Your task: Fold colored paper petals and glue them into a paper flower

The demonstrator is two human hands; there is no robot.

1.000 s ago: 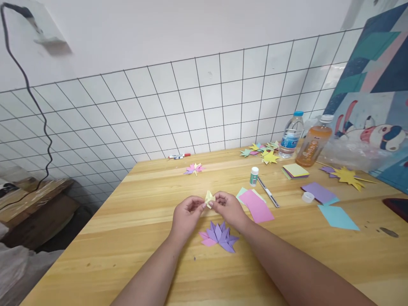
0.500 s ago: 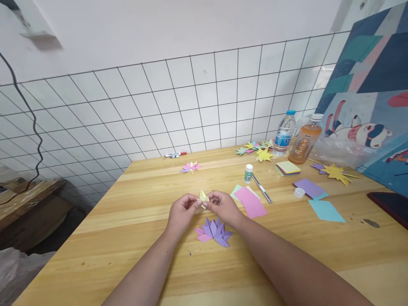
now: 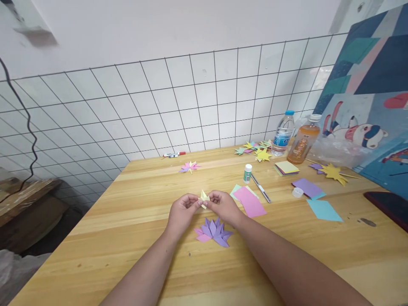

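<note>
A small folded piece of pale yellow paper is pinched between my two hands, just above the table. My left hand grips its left side with thumb and fingers, and my right hand grips its right side the same way. The fingertips hide part of the folds. Just below the hands lies a purple and pink folded paper flower, its pointed petals fanned out. To the right of my right hand, a pink paper sheet overlaps pale green and yellow sheets.
Past the sheets are a glue stick, a utility knife and a white cap. Two bottles stand at the back right, near a paper stack. Paper flowers and markers lie along the back.
The camera view has shifted slightly, moving the table items a little to the left. Both hands keep their pinch on the yellow paper, and its folds show slightly differently.
</note>
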